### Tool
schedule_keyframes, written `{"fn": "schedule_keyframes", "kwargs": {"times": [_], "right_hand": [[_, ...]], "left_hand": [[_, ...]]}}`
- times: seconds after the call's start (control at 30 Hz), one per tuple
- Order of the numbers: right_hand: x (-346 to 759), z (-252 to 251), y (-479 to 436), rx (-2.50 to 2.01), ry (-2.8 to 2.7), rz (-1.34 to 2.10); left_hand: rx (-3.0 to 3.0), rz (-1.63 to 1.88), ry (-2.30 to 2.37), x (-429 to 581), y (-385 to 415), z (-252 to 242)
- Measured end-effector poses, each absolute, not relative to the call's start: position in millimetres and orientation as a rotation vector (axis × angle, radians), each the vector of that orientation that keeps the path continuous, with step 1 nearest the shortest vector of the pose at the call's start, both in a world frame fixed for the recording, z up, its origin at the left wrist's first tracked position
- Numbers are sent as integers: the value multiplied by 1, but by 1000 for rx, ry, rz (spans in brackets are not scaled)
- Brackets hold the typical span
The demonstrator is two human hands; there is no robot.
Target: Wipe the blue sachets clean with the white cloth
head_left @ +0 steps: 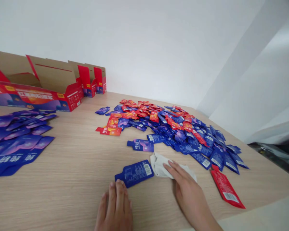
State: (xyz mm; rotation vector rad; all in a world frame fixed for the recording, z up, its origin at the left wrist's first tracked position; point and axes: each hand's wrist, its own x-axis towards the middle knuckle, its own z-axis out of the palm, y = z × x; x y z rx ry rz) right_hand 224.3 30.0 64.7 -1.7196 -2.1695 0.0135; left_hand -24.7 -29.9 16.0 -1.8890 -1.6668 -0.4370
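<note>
Closest to the camera, the left hand (114, 207) lies palm down on the light wood-grain tabletop (62, 199), its fingers straight and close together. Their tips (119, 186) reach the lower edge of a blue sachet (135, 173), apparently touching it, but nothing is pinched. The right hand (189, 192) slants in from the lower right, with its fingers extended and slightly fanned over a crumpled white cloth (162, 165). The hand presses on the cloth from above, fingers apart rather than clamped around it. The cloth sits against the barcode end of the blue sachet, which lies flat with its spout pointing left. Off to the right, well clear of the hand, lies a long red sachet (226, 189). Farther up, a loose heap of blue and red sachets (173, 128) spreads across the table, with a single blue sachet (141, 145) near its front edge. At the left, more blue sachets (19, 141) overlap in a broad spread. Beyond them, open red-printed cardboard display boxes (38, 83) stand against the white wall (135, 41).
</note>
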Motion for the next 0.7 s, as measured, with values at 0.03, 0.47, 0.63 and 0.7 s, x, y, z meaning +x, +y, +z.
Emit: {"fn": "schedule_keyframes", "kwargs": {"times": [0.03,0.47,0.63,0.7], "right_hand": [[237,67,28,-1792,-2130,-19],[136,68,36,-1326,-2337,35],[205,71,32,-1783,-2186,-122],[223,77,28,-1855,-2137,-151]], "left_hand": [[-1909,-441,-1697,-23,-31,18],[-2034,-366,-1747,-26,-37,28],[-1990,-393,-1753,-20,-37,27],[-1979,-384,-1768,-18,-37,27]]}}
